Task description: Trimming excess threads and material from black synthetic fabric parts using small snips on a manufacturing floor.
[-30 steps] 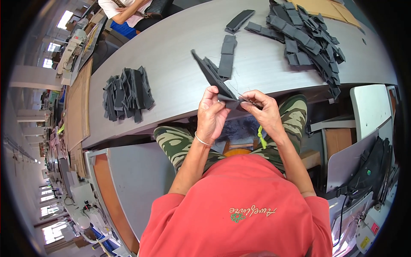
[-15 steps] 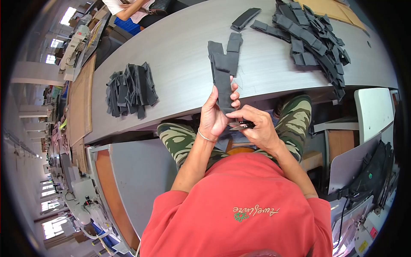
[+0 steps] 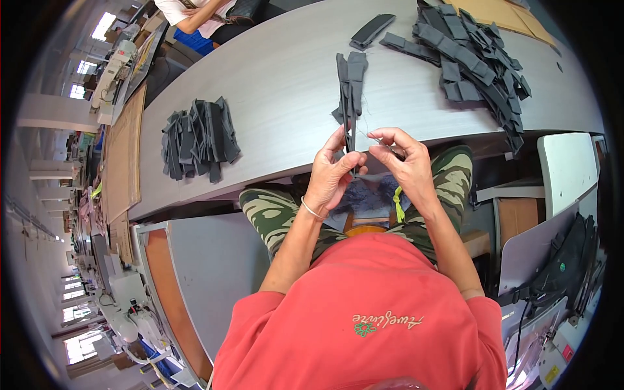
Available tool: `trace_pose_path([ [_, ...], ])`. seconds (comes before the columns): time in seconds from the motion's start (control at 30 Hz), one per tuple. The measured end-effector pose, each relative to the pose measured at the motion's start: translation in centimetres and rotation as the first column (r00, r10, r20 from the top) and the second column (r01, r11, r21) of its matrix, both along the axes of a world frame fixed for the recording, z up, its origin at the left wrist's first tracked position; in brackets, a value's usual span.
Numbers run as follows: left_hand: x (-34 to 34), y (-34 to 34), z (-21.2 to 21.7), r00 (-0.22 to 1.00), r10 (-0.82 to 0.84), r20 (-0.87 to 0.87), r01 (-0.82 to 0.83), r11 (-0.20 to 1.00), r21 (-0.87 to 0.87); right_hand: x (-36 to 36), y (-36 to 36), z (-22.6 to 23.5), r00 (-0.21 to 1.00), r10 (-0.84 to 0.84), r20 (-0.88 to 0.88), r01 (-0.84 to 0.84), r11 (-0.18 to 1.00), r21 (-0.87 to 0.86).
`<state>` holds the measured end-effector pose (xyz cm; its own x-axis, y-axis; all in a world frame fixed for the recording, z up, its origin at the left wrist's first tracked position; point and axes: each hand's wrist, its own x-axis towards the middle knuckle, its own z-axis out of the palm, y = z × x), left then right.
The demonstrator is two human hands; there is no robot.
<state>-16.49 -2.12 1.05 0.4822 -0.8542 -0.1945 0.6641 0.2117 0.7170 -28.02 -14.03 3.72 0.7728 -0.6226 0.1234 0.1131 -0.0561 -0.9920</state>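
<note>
Left grip (image 3: 330, 174) pinches a gray fabric strip (image 3: 344, 91) at center frame while the right grip (image 3: 411, 168) clasps a mostly hidden dark tool (image 3: 398, 155), left of a strip pile (image 3: 465, 55) at upper right

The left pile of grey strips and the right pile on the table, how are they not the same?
The left pile is smaller; the right pile is much bigger.
The left pile is neat, its strips mostly lined up side by side; the right pile sprawls, its strips crossing over each other.
The left pile lies wholly on the table; the right pile's near end hangs past the table edge.
Both are dark grey, flat strips.
</note>
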Motion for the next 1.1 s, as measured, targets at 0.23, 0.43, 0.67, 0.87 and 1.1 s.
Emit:
trace_pose_path([
  [0.23, -0.6, -0.4, -0.1, 0.927, 0.048, 0.372, -0.099, 0.988, 0.121, 1.0, -0.2, -0.9, 0.989, -0.088, -0.115, 0.083, 0.995, -0.047],
  [0.43, -0.3, -0.4, 0.1, 0.965, 0.026, 0.260, -0.052, 0.994, 0.096, 0.8, -0.5, -1.8, 0.990, -0.078, -0.116, 0.068, 0.994, -0.086],
  [0.67, 0.0, -0.3, 0.1, 0.994, 0.061, 0.091, -0.065, 0.997, 0.042, 0.7, -0.7, -2.2, 0.992, -0.124, -0.013, 0.124, 0.992, -0.029],
  [0.87, 0.2, -0.3, 0.3, 0.991, 0.065, 0.117, -0.068, 0.997, 0.023, 0.2, -1.0, -2.3, 0.993, -0.076, -0.089, 0.083, 0.994, 0.074],
  [1.1, 0.1, -0.4, 0.9, 0.993, 0.068, 0.099, -0.069, 0.998, 0.011, 0.2, 0.1, -1.8, 0.991, -0.126, 0.035, 0.124, 0.991, 0.058],
])
